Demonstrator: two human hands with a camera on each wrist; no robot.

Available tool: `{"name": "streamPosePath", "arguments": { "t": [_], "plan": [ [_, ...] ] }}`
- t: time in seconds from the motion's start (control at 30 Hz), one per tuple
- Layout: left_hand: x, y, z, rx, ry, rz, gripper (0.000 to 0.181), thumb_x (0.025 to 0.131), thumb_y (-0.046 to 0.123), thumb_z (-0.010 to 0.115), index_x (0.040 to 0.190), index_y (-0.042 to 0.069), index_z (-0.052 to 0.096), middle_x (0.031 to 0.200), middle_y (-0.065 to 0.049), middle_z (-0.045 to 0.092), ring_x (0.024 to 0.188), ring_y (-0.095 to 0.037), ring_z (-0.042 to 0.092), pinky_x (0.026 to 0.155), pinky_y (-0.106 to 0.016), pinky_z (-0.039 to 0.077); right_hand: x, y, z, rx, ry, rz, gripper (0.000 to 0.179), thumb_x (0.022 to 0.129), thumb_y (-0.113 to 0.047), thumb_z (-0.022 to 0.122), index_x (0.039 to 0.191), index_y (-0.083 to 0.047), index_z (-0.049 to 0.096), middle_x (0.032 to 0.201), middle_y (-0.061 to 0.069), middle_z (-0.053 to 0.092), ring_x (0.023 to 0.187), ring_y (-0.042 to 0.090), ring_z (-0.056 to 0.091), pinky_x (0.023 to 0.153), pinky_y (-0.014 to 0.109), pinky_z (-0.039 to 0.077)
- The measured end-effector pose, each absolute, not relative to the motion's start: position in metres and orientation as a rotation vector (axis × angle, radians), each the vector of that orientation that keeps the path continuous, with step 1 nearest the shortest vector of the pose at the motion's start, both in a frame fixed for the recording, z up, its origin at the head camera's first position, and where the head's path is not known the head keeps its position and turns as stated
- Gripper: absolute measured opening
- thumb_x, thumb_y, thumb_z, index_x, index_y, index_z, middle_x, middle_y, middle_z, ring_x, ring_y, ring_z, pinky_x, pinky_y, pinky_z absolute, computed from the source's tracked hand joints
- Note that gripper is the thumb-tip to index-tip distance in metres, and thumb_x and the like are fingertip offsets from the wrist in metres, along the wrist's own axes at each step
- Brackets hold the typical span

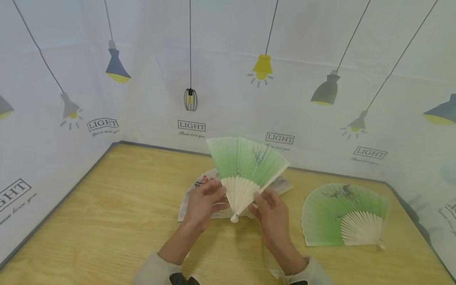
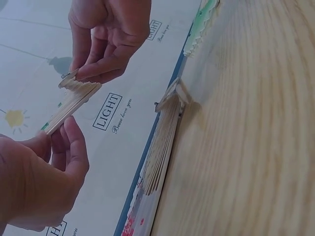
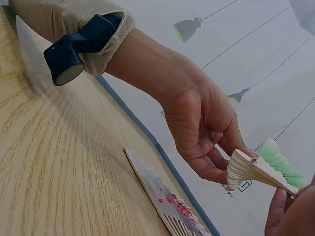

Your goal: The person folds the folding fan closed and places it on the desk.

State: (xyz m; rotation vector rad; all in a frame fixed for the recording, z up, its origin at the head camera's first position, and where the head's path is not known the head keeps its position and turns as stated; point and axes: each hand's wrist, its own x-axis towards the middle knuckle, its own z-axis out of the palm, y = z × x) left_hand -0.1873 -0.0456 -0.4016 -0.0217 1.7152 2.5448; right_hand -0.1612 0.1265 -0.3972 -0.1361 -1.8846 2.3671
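Observation:
In the head view both hands hold a green-and-white folding fan (image 1: 242, 162), partly spread, above the table, its pale ribs fanning up from the pivot. My left hand (image 1: 200, 204) pinches the left side of the ribs between thumb and fingers. On the other side, the thumb and fingers of my right hand (image 1: 276, 217) grip the outer guard stick. Behind and below lies a spread white fan with red blossoms (image 1: 194, 192), partly covered by the hands and the green fan. The left wrist view shows its ribs (image 2: 165, 142) edge-on along the table.
A second green fan (image 1: 324, 223) lies spread on the right part of the wooden table (image 1: 117, 221). White sheeting (image 1: 228, 79) printed with lamps rises around the table's back and sides. A dark device (image 3: 81, 49) sits at the left cuff.

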Motion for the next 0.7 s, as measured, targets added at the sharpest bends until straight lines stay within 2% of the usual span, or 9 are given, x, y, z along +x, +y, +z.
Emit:
{"name": "streamPosePath", "arguments": {
  "t": [0.37, 0.7],
  "plan": [
    [-0.1874, -0.0443, -0.4004, -0.024, 1.706, 2.534, 0.020, 0.090, 0.000, 0.064, 0.107, -0.009, 0.061, 0.092, -0.011, 0.065, 0.072, -0.021, 0.066, 0.071, -0.038, 0.059, -0.1620, 0.1250, -0.3966, -0.114, -1.869, 2.382, 0.034, 0.096, -0.013, 0.059, 0.127, 0.001, 0.054, 0.108, 0.010, 0.059, 0.095, 0.019, 0.059, 0.085, 0.032, 0.055],
    [-0.1877, -0.0450, -0.4012, -0.015, 1.729, 2.521, 0.018, 0.090, 0.000, 0.063, 0.107, -0.009, 0.062, 0.090, -0.010, 0.065, 0.072, -0.022, 0.065, 0.070, -0.037, 0.060, -0.1620, 0.1242, -0.3963, -0.101, -1.873, 2.376, 0.033, 0.095, -0.012, 0.060, 0.126, 0.001, 0.056, 0.111, 0.013, 0.059, 0.096, 0.020, 0.060, 0.085, 0.033, 0.055]
  ]
}}
